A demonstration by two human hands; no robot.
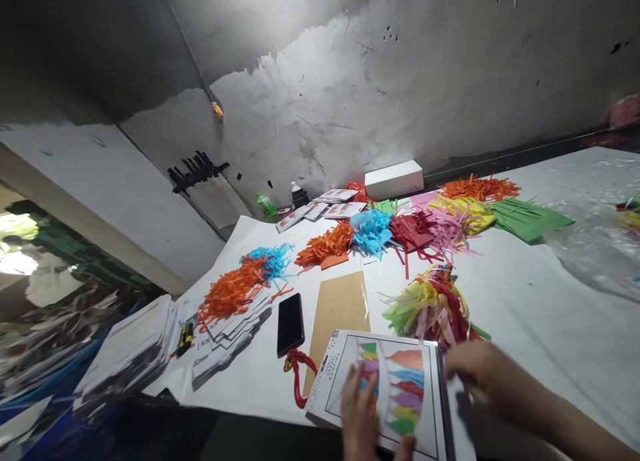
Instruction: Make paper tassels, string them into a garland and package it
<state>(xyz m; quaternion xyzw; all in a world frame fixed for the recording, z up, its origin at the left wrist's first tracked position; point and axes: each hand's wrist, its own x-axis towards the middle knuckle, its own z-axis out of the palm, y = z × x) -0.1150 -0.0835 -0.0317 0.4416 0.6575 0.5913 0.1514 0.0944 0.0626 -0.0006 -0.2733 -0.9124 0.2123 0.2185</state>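
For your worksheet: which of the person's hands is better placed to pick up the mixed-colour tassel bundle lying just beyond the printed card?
Probably the right hand. It rests at the printed card's right edge, just below the mixed-colour tassel bundle. The left hand lies flat on the card, farther from the bundle.

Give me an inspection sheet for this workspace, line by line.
Surface: white table, paper-covered.
Job's things: printed card pack with coloured tassel picture, at the near edge; mixed tassel bundle just behind it.
Clutter: phone, brown envelope, card stacks, tassel piles, white box, bottles, plastic bag.
Grippers: left hand flat on the pack; right hand at its right edge, blurred.
Cables: red cord by the phone.
Surroundings: patchy grey wall; paper heaps at left.
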